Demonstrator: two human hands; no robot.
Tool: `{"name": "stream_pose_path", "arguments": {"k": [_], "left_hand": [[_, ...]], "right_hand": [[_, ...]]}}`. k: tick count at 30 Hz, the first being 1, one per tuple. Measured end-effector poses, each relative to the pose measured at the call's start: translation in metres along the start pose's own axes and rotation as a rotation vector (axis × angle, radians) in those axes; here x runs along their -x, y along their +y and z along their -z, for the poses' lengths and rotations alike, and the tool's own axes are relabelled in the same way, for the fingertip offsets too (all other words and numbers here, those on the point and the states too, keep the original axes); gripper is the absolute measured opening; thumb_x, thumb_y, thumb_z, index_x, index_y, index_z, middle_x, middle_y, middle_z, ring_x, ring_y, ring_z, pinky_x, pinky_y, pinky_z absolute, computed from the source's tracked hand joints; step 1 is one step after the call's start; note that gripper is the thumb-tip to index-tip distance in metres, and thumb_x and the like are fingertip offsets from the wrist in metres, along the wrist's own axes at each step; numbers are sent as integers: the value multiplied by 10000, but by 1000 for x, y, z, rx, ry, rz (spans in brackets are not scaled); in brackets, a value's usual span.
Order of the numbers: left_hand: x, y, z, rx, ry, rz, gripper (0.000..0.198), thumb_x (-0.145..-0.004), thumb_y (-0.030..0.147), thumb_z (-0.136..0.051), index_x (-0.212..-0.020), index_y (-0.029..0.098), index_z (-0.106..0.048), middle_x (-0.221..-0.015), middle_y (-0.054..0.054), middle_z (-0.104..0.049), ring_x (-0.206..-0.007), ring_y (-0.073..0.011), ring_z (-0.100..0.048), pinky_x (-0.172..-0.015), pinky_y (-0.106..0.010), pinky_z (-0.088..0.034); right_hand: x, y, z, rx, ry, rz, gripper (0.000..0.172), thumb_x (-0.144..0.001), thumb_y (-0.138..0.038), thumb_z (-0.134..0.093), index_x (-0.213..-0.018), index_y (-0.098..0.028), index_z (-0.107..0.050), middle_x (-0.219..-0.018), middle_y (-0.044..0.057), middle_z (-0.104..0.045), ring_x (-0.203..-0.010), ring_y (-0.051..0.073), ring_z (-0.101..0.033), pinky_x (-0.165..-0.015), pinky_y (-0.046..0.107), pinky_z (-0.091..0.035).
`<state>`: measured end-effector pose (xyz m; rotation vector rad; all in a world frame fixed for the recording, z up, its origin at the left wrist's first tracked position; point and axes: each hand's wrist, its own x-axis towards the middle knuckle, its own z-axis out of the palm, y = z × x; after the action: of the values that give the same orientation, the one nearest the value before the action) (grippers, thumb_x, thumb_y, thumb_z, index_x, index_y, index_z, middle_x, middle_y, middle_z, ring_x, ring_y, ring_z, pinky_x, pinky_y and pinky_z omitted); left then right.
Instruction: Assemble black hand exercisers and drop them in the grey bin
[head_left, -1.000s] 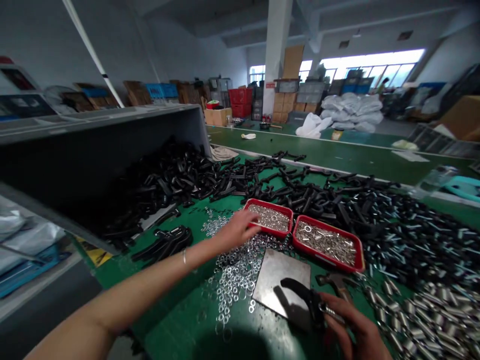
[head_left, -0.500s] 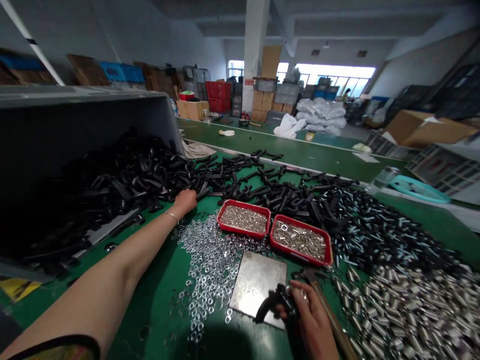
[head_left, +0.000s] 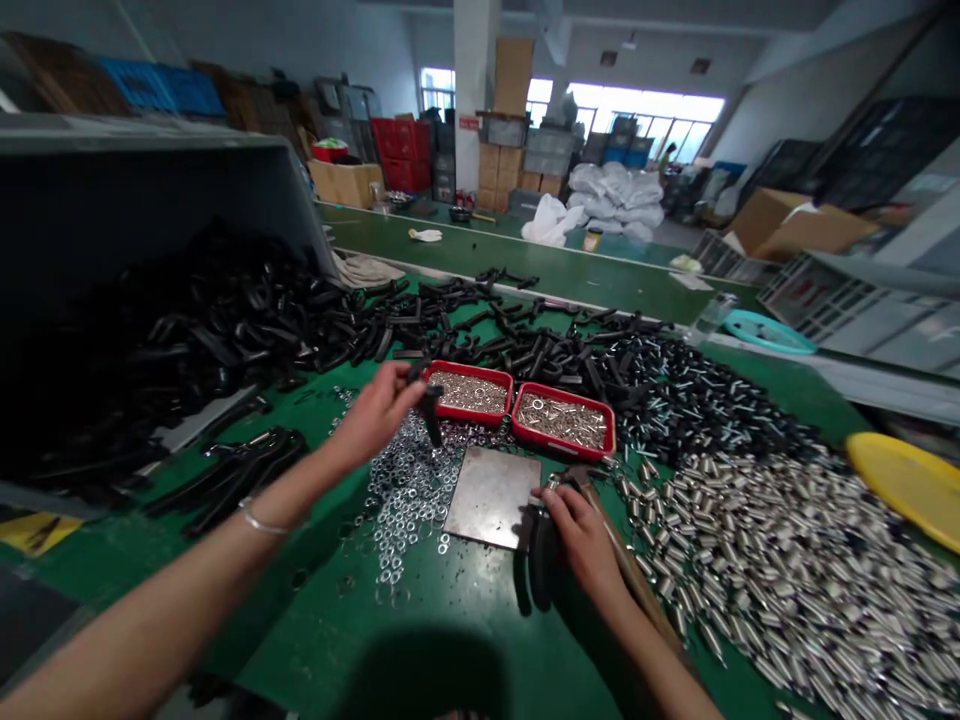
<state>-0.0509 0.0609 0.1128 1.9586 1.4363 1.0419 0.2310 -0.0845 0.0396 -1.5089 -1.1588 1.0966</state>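
Observation:
My left hand [head_left: 379, 412] is closed on a black curved handle piece [head_left: 432, 413], held just above the heap of silver washers [head_left: 409, 490] beside the left red tray [head_left: 471, 393]. My right hand [head_left: 579, 535] is closed on another black handle piece [head_left: 538, 555] at the right edge of the square steel plate [head_left: 491, 495]. A wooden-handled hammer [head_left: 626, 560] lies under and beside that hand. The second red tray [head_left: 564, 420] with small silver parts sits just beyond.
A big pile of black handles [head_left: 247, 320] spills from a grey bin [head_left: 150, 190] on the left. Silver sleeves [head_left: 780, 570] cover the green table [head_left: 450, 620] at right. A yellow dish [head_left: 907, 480] and a teal lid [head_left: 769, 332] lie at right. Boxes and crates stand behind.
My left hand came back from the black pile with a handle piece and is now by the left red tray. My right hand moved its black piece to the plate's edge.

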Motion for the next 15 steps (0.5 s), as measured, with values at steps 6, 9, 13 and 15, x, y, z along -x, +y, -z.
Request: {"name": "stream_pose_path", "arguments": {"k": [6, 9, 13, 15], "left_hand": [[71, 34, -120, 513, -372, 244, 377, -973, 578, -352, -1037, 222, -459, -634, 39, -595, -439, -139, -553, -434, -242, -440], [74, 34, -144, 646, -417, 287, 402, -960, 615, -362, -1003, 226, -456, -581, 53, -570, -388, -125, -511, -372, -209, -379], [67, 31, -150, 698, -455, 299, 438, -957, 637, -355, -1033, 222, -473, -567, 57, -560, -368, -117, -495, -355, -195, -353], [64, 29, -150, 675, -459, 284, 428, -963, 628, -352, -1021, 221, -472, -563, 59, -549, -365, -111, -485, -357, -192, -346]], "right_hand": [[-11, -26, 3, 451, 50, 275, 264, -974, -445, -474, -1010, -217, -602, -869, 35, -694, -793, 209, -646, -727, 286, -432], [-14, -29, 7, 553, 76, 267, 252, -983, -439, -448, -1020, -224, -576, -830, 36, -693, -738, 215, -650, -689, 289, -428], [-22, -24, 11, 616, 98, 271, 249, -983, -440, -447, -993, -226, -572, -822, 42, -699, -722, 222, -652, -662, 290, -422], [-26, -23, 11, 635, 88, 263, 247, -985, -437, -445, -987, -224, -572, -818, 42, -701, -714, 221, -652, -651, 287, -417]]}}
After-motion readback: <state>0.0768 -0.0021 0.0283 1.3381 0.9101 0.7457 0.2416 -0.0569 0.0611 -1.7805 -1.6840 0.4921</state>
